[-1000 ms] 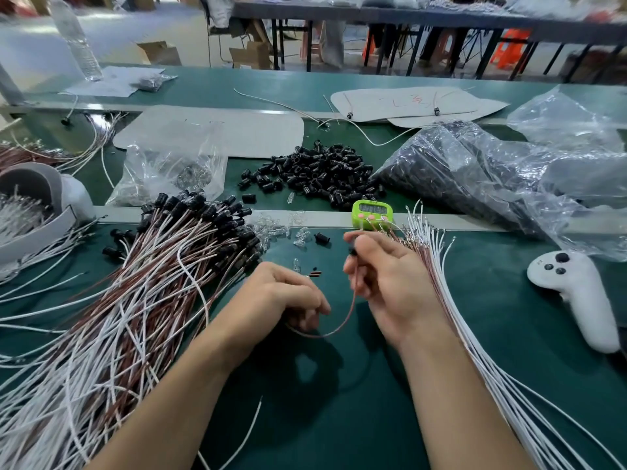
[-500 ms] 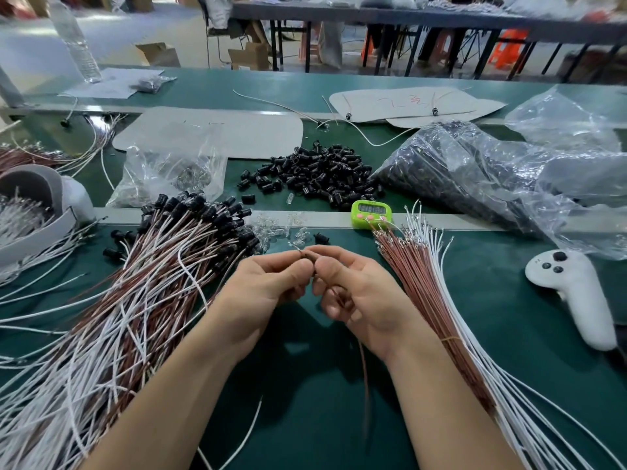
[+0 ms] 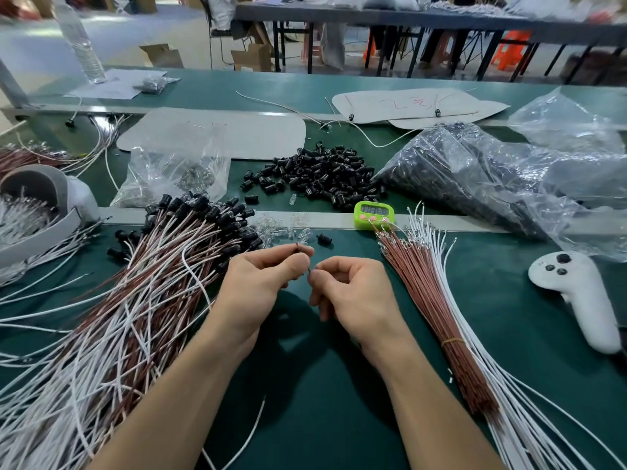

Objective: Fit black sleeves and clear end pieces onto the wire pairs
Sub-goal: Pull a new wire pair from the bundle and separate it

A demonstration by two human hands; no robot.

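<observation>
Head view only. Both hands were held close together, low over the green tabletop (image 3: 339, 418), fingers curled. The left hand (image 3: 261, 283) was seen pinching the top of a thin brown wire (image 3: 307, 269) btwn thumb and forefinger, w/ the tip poking up just past the fingertips. The right hand (image 3: 353, 293) was pinched on the same wire just below. Whether a part was already threaded on couldn't be told, as it was too small. The short visible bit of wire ran steeply from upper left to lower right btwn the two pinches, and the rest was hidden by the hands.

Loose clear end pieces (image 3: 285, 232) and one stray black sleeve (image 3: 324, 239) lay straight ahead, just beyond the fingertips. The main sleeve heap (image 3: 315, 178) sat further back. Sleeved wires (image 3: 176, 252) were piled at left and a bare bundle (image 3: 431, 293) at right.

The wire tip was aimed away from the body, toward those parts. The next piece would prob. be picked from directly in front and slid on along the wire's axis. The stray sleeve was judged approx. equally near to either hand.
</observation>
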